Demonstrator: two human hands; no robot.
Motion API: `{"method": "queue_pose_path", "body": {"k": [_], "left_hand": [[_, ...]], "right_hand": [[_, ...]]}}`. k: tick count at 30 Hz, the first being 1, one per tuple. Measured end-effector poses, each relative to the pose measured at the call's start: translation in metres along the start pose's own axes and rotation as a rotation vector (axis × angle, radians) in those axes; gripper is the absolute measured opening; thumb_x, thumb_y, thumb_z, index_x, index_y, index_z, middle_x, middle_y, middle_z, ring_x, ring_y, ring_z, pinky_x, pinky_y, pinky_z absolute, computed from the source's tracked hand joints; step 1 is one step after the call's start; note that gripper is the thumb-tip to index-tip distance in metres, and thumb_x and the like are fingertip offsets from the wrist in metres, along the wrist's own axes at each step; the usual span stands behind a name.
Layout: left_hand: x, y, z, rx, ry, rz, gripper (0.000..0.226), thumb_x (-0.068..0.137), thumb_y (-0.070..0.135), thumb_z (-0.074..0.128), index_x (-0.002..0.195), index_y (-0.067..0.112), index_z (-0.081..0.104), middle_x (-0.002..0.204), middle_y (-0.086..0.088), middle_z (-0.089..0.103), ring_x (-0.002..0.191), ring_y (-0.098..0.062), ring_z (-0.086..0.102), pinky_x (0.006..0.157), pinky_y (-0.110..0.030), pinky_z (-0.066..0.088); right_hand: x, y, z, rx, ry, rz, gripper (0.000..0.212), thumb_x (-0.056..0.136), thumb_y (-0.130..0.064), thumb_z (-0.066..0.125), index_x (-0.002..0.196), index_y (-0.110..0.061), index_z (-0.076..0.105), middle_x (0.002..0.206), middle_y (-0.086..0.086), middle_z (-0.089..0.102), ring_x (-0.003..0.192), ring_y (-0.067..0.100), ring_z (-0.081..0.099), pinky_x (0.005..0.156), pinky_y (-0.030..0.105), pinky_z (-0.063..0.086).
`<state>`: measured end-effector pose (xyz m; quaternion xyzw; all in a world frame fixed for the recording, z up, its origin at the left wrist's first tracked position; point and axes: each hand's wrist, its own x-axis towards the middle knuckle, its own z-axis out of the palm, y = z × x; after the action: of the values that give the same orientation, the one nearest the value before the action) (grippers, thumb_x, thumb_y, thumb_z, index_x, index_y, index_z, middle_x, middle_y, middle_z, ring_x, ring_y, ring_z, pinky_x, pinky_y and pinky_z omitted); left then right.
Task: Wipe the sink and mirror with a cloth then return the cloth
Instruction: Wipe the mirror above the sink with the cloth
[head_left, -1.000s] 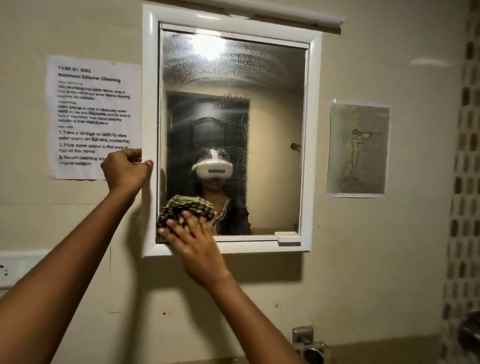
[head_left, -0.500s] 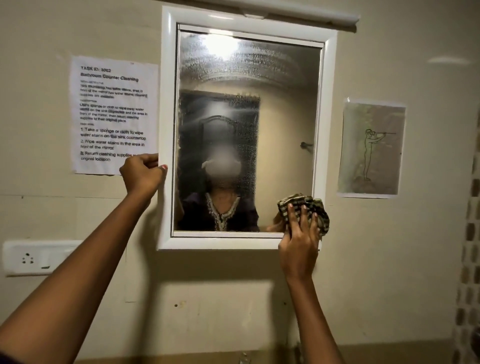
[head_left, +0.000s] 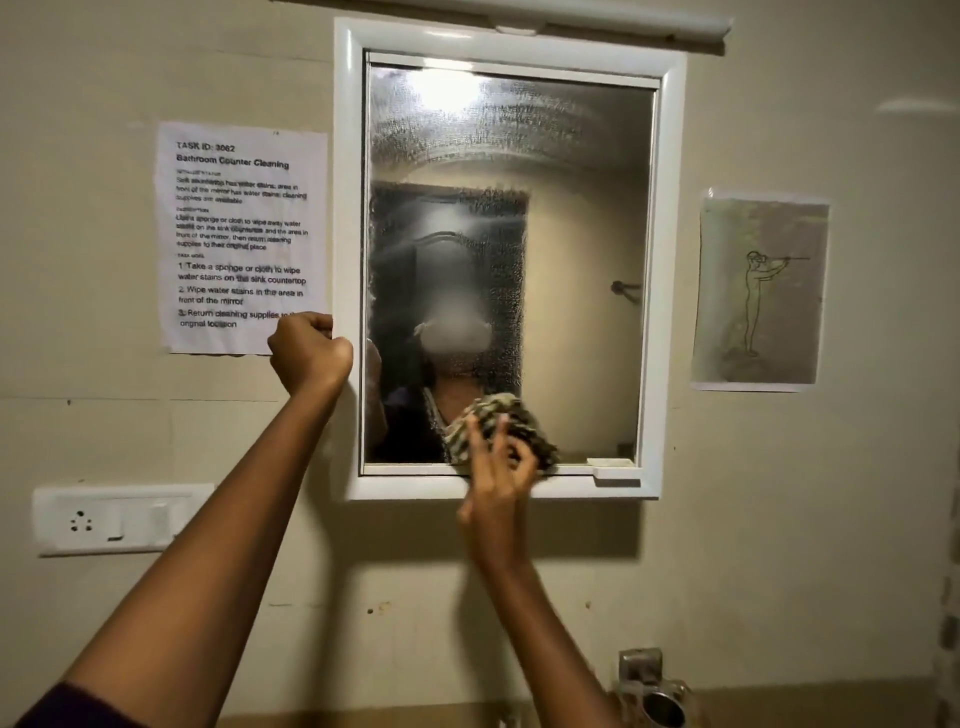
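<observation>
While the right hand (head_left: 496, 470) presses a checked cloth (head_left: 501, 426) flat on the mirror (head_left: 571, 260), the left hand (head_left: 309, 353) is curled into a fist on the white frame (head_left: 347, 208) at about nine o'clock. The cloth sits at about six o'clock on the glass, low down, just touching the bottom edge of the frame. It is bunched up under the spread fingers (head_left: 475, 436), and most of it pokes out above and to the right of them (the hand looks a bit blurry). The top of the glass looks foggy and streaky. A paper sheet (head_left: 241, 236) with printed words hangs on the wall at nine o'clock from the mirror, and a drawing (head_left: 761, 291) hangs at three o'clock. A white socket plate (head_left: 122, 519) sits at about eight o'clock.
</observation>
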<state>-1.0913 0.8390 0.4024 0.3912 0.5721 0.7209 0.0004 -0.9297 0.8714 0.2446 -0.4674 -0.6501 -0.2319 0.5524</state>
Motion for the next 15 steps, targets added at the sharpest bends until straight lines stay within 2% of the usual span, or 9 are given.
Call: {"method": "queue_pose_path", "body": {"k": [2, 5, 8, 11, 13, 15], "left_hand": [[-0.001, 0.001, 0.001, -0.010, 0.017, -0.023, 0.032, 0.077, 0.000, 0.060, 0.106, 0.007, 0.071, 0.107, -0.014, 0.073, 0.105, -0.029, 0.066, 0.097, -0.033, 0.049], [-0.002, 0.000, 0.001, 0.005, 0.017, -0.002, 0.031, 0.079, 0.002, 0.061, 0.107, 0.006, 0.070, 0.107, -0.014, 0.073, 0.105, -0.029, 0.066, 0.096, -0.032, 0.047], [-0.002, -0.002, 0.001, 0.017, 0.011, 0.035, 0.030, 0.080, 0.004, 0.062, 0.109, 0.006, 0.070, 0.108, -0.015, 0.073, 0.104, -0.029, 0.066, 0.095, -0.033, 0.048], [-0.004, -0.004, 0.001, 0.009, 0.013, 0.046, 0.032, 0.082, 0.004, 0.063, 0.114, 0.004, 0.067, 0.113, -0.016, 0.071, 0.108, -0.029, 0.065, 0.097, -0.032, 0.047], [-0.004, -0.004, 0.001, 0.006, 0.011, 0.058, 0.034, 0.083, 0.005, 0.063, 0.116, 0.004, 0.066, 0.115, -0.016, 0.070, 0.110, -0.029, 0.065, 0.098, -0.031, 0.046], [-0.004, -0.004, 0.000, 0.001, 0.012, 0.063, 0.034, 0.083, 0.005, 0.064, 0.117, 0.003, 0.066, 0.116, -0.017, 0.070, 0.110, -0.029, 0.065, 0.098, -0.031, 0.046]], "right_hand": [[-0.011, -0.025, 0.010, 0.011, -0.150, -0.222, 0.072, 0.065, -0.011, 0.031, 0.134, -0.017, 0.046, 0.138, 0.016, 0.050, 0.100, 0.027, 0.037, 0.084, 0.042, 0.052], [-0.013, -0.050, 0.021, -0.012, -0.248, -0.431, 0.058, 0.070, -0.009, 0.034, 0.123, -0.021, 0.056, 0.136, 0.014, 0.053, 0.101, 0.027, 0.040, 0.078, 0.039, 0.050], [-0.010, -0.047, 0.020, -0.087, -0.230, -0.555, 0.051, 0.077, -0.011, 0.035, 0.118, -0.027, 0.061, 0.136, 0.009, 0.054, 0.103, 0.027, 0.043, 0.074, 0.035, 0.049], [-0.012, -0.015, 0.013, -0.139, -0.183, -0.735, 0.038, 0.085, -0.015, 0.044, 0.115, -0.030, 0.063, 0.133, 0.006, 0.057, 0.101, 0.025, 0.047, 0.074, 0.034, 0.048], [-0.014, 0.017, 0.002, -0.143, -0.136, -0.773, 0.028, 0.087, -0.018, 0.054, 0.110, -0.028, 0.067, 0.130, 0.007, 0.060, 0.097, 0.025, 0.048, 0.074, 0.034, 0.050], [-0.015, 0.056, -0.014, -0.151, -0.067, -0.756, 0.020, 0.092, -0.020, 0.055, 0.106, -0.024, 0.069, 0.127, 0.008, 0.062, 0.094, 0.025, 0.049, 0.074, 0.035, 0.050]]}}
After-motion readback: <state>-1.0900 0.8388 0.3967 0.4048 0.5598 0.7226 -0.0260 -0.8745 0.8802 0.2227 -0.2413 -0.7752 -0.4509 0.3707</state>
